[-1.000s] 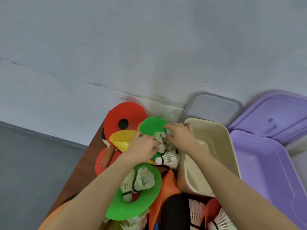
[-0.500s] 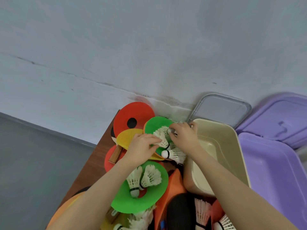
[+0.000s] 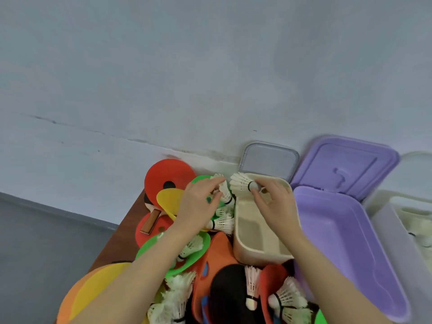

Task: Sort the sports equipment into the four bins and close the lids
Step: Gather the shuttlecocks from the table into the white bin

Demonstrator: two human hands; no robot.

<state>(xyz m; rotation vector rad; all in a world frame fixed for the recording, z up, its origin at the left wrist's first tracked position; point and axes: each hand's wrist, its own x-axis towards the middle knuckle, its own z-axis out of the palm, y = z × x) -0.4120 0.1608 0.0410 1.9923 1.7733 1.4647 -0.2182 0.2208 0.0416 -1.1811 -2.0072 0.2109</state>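
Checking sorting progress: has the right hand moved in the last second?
Yes. The right hand has carried a shuttlecock rightward from the pile to over the beige bin.

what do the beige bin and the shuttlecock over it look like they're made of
Beige bin: apparently moulded plastic, matte, with smooth rounded walls and rim. Shuttlecock, pinched by the right hand: white skirt looks like real feathers, showing separate vanes; rounded pale base could be cork or foam, unclear.

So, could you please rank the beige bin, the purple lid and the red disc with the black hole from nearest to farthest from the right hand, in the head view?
1. Beige bin: directly under the right hand.
2. Purple lid: to its right, leaning against the wall.
3. Red disc: far left, beyond the left hand.
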